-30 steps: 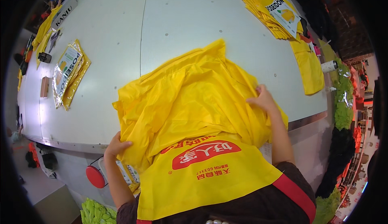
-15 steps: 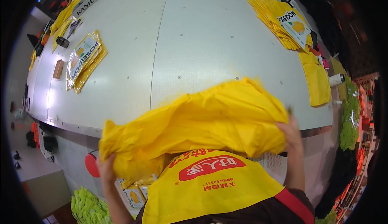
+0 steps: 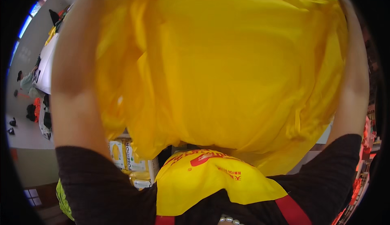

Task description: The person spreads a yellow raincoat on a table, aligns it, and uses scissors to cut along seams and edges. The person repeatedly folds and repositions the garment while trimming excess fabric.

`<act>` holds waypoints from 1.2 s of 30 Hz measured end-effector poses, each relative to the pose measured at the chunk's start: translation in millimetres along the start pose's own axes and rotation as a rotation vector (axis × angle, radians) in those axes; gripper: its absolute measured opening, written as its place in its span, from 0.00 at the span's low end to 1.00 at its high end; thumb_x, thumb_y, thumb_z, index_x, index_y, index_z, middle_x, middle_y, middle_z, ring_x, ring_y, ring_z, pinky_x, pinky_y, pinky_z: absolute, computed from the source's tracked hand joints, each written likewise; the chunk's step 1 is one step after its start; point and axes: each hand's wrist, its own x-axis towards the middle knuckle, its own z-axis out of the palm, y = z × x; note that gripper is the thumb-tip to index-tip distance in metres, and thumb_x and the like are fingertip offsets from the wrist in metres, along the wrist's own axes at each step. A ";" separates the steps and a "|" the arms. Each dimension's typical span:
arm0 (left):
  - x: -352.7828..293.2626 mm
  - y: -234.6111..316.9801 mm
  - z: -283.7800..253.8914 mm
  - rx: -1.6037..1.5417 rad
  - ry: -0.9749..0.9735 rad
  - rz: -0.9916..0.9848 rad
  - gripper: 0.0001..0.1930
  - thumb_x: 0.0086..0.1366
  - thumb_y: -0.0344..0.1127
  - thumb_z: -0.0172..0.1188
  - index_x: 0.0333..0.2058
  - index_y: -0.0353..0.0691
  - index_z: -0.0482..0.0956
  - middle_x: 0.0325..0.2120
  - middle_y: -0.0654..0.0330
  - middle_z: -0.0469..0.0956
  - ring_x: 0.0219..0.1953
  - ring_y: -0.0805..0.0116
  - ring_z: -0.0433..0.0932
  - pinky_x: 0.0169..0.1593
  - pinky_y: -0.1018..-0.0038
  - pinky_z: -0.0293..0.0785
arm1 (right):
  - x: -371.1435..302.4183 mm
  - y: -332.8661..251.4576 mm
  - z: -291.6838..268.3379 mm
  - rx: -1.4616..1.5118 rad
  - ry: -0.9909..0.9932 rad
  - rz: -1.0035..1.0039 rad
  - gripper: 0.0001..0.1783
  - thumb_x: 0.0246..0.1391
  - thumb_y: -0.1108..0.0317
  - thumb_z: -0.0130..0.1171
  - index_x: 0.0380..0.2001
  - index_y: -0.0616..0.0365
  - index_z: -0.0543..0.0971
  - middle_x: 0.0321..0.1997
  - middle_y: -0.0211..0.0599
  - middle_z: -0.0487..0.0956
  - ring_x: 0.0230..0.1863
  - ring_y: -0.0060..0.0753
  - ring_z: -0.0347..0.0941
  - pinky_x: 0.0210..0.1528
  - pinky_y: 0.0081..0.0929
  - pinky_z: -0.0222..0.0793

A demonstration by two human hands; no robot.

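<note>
A large sheet of thin, creased yellow fabric (image 3: 235,71), seemingly a garment, hangs spread out in front of me and fills most of the view. Both my arms are raised on either side of it. My left forearm (image 3: 79,103) runs up along its left edge and my right forearm (image 3: 352,99) along its right. The hands are at or past the upper rim, so their fingers do not show; the fabric hangs stretched between them. Its lower edge drapes close to the yellow printed apron (image 3: 211,184) that I wear.
Packaged goods (image 3: 134,156) in printed yellow-and-white wrapping stand at the lower left, under the fabric. Farther left are a pale tabletop (image 3: 46,66), orange and black items (image 3: 34,110), and a green heap (image 3: 63,200). The fabric hides most of the table.
Both hands have swung upward and away from the waist, lifting the yellow fabric. It has opened from a bunched strip into a broad hanging sheet that now covers the table.
</note>
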 end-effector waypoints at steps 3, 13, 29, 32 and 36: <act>26.6 -44.1 41.8 0.051 -0.185 0.089 0.26 0.59 0.45 0.55 0.51 0.42 0.58 0.46 0.53 0.68 0.49 0.64 0.68 0.53 0.69 0.63 | 19.8 -30.4 24.6 -0.116 0.372 -0.244 0.29 0.44 0.38 0.53 0.31 0.55 0.76 0.26 0.37 0.77 0.30 0.34 0.73 0.37 0.28 0.66; -347.3 -225.6 -92.8 1.004 0.010 -0.420 0.14 0.57 0.42 0.57 0.29 0.34 0.76 0.22 0.52 0.77 0.27 0.56 0.76 0.33 0.67 0.70 | -469.8 -60.3 73.4 0.479 -0.577 0.422 0.22 0.47 0.67 0.63 0.43 0.69 0.73 0.36 0.34 0.75 0.31 0.22 0.70 0.34 0.17 0.65; -394.2 -320.7 70.9 0.711 -0.766 0.174 0.15 0.55 0.35 0.49 0.42 0.41 0.73 0.42 0.51 0.71 0.50 0.55 0.66 0.54 0.55 0.58 | -529.0 -203.5 280.3 0.299 -1.076 -0.131 0.17 0.54 0.73 0.45 0.48 0.62 0.70 0.51 0.51 0.71 0.55 0.47 0.64 0.57 0.32 0.59; -355.2 -307.5 31.0 0.638 -0.586 0.221 0.09 0.49 0.30 0.54 0.31 0.39 0.76 0.27 0.53 0.75 0.33 0.53 0.72 0.40 0.61 0.66 | -562.9 -112.4 290.1 0.275 -0.577 0.065 0.15 0.53 0.74 0.43 0.44 0.65 0.70 0.50 0.52 0.69 0.56 0.56 0.59 0.59 0.38 0.52; -287.5 -348.9 -53.4 0.899 -0.246 -0.058 0.20 0.55 0.40 0.55 0.45 0.34 0.69 0.42 0.46 0.71 0.46 0.49 0.68 0.51 0.61 0.63 | -537.1 -127.6 273.2 0.255 -0.741 0.024 0.12 0.52 0.73 0.44 0.39 0.65 0.71 0.41 0.54 0.72 0.47 0.55 0.66 0.47 0.40 0.61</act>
